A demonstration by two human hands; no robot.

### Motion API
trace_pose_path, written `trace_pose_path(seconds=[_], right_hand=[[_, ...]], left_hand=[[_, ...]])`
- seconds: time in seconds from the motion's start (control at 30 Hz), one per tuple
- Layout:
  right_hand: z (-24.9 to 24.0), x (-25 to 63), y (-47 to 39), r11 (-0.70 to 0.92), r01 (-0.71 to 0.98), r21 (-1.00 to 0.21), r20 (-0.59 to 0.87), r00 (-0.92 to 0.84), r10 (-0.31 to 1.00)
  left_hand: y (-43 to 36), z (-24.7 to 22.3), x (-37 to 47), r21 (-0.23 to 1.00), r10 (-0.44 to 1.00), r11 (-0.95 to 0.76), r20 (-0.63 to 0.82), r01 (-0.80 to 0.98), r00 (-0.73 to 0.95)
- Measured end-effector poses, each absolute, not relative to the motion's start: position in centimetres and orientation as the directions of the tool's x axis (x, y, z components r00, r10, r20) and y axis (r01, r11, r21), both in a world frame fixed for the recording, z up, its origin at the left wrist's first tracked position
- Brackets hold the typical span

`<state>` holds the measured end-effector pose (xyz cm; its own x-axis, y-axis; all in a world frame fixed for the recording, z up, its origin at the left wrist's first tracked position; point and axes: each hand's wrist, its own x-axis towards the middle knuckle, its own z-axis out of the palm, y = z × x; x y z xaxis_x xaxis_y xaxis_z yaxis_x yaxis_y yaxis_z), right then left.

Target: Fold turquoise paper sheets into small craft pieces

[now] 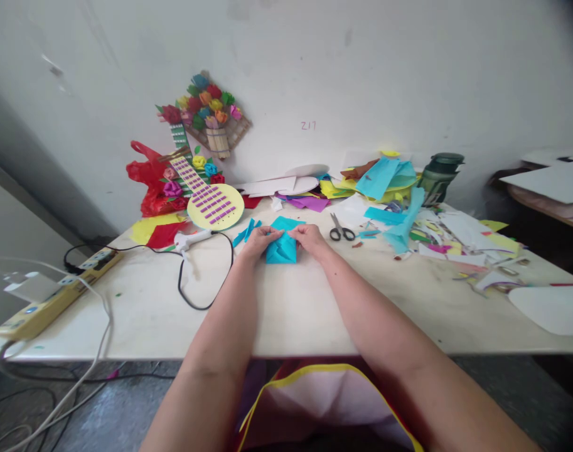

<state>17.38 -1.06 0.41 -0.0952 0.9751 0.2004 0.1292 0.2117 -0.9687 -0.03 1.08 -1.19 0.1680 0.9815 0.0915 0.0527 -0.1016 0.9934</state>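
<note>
A creased sheet of blue paper [282, 252] lies over the table in front of me, held between both hands. My left hand [263, 238] pinches its left side, fingers closed on the paper. On the opposite side my right hand [309, 238] grips it the same way, thumb and fingers together. Narrow blue paper strips [245, 232] rest just left of the sheet, partly behind my left hand. Black-handled scissors [341, 231] lie to the right of my right hand, blades pointing away from me.
A white glue gun [189, 240] with a black cord sits left, near a power strip [55, 295]. Behind stand a paper guitar-shaped craft [215, 206] and paper flowers [211, 103]. Paper scraps [455, 235] and a dark green bottle [440, 179] occupy the right side.
</note>
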Motion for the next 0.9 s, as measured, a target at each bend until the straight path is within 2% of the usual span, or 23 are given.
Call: trace_pose_path(seconds=[0.23, 0.5, 0.73, 0.9], right_hand=[[0.3, 17.4, -0.7, 0.195, 0.116, -0.974, 0.191, -0.04, 0.981], [0.1, 17.5, -0.7, 0.136, 0.103, -0.985, 0.129, -0.069, 0.989], [0.0, 17.4, -0.7, 0.137, 0.1, -0.986, 0.128, -0.088, 0.988], [0.2, 17.2, -0.8, 0.119, 0.082, -0.99, 0.116, -0.034, 0.993]], left_hand=[[0.7, -0.9, -0.1, 0.991, 0.976, -0.021, 0.049, -0.134, 0.211], [1.3, -1.3, -0.5, 0.996, 0.989, -0.077, 0.082, -0.044, 0.124], [0.6, -0.6, 0.0, 0.993, 0.985, -0.118, 0.115, 0.012, 0.128], [0.5, -0.3, 0.2, 0.986, 0.984, -0.125, 0.137, -0.109, 0.112]])
